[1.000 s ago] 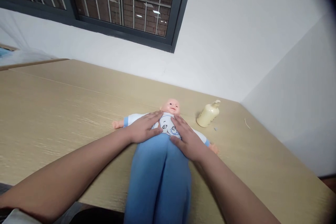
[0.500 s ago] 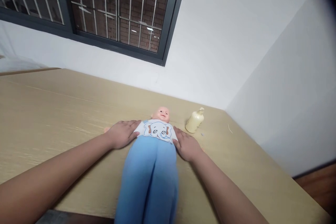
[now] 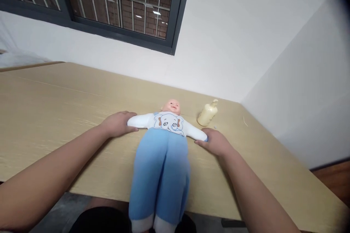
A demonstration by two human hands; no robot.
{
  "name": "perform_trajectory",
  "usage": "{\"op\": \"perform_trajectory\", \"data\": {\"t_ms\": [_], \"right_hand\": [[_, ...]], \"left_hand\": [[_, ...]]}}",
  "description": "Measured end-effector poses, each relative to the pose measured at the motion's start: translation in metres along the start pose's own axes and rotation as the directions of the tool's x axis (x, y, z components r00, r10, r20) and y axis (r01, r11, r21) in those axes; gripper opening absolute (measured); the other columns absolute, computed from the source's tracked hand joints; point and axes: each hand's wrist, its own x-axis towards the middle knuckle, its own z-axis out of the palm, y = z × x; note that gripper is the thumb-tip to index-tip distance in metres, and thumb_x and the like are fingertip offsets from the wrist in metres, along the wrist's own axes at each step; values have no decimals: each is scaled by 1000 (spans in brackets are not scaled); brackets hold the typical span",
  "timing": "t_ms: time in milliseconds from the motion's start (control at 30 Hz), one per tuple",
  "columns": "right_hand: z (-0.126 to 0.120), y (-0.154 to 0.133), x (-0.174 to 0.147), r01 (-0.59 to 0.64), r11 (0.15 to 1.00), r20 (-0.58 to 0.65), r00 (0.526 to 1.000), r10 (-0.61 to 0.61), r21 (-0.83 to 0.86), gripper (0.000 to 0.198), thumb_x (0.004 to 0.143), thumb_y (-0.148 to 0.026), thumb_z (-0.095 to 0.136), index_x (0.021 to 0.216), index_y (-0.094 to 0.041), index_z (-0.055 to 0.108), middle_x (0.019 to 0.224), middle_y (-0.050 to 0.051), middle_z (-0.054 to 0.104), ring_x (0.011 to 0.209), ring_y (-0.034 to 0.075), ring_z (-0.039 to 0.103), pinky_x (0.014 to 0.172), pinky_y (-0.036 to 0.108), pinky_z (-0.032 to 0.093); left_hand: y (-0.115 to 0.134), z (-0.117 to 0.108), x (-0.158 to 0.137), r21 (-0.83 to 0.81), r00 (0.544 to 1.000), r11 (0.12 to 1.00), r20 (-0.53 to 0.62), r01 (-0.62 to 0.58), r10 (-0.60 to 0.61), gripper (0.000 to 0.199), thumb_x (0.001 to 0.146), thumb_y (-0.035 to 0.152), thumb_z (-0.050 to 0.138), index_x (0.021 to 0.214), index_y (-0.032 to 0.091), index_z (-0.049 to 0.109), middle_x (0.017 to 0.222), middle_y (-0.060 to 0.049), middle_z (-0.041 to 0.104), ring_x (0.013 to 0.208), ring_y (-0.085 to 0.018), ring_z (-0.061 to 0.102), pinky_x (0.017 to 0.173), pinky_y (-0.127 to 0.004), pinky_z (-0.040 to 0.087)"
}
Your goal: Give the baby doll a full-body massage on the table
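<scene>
A baby doll (image 3: 164,153) lies face up on the table, its head toward the wall. It wears blue trousers and a white top with an elephant picture (image 3: 168,123) on the chest. My left hand (image 3: 119,123) is closed round the end of the doll's outstretched sleeve (image 3: 140,121) on the left. On the other side, my right hand (image 3: 216,142) grips the end of the right sleeve (image 3: 195,132), where a blue cuff edge shows. Both doll hands are hidden by mine. The trouser legs reach over the table's near edge.
A cream pump bottle (image 3: 207,114) stands right of the doll's head, close to my right hand. The wooden table (image 3: 68,98) meets a white wall (image 3: 224,36) at the back, below a barred window (image 3: 117,3). My dark-clothed knees (image 3: 101,220) are under the near edge.
Both hands have slid outward from the doll's upper sleeves to the sleeve ends, so the white sleeves now show stretched out. The view has tilted down, showing the trouser cuffs.
</scene>
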Motion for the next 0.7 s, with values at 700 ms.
{"op": "perform_trajectory", "data": {"t_ms": [700], "right_hand": [[10, 49, 7, -176, 403, 134, 982, 131, 898, 50, 52, -45, 94, 79, -16, 64, 79, 6, 68, 74, 17, 65, 68, 30, 52]], "left_hand": [[-42, -11, -6, -808, 972, 543, 157, 230, -177, 39, 51, 38, 87, 81, 20, 71, 66, -1, 68, 58, -15, 55, 53, -22, 38]]}}
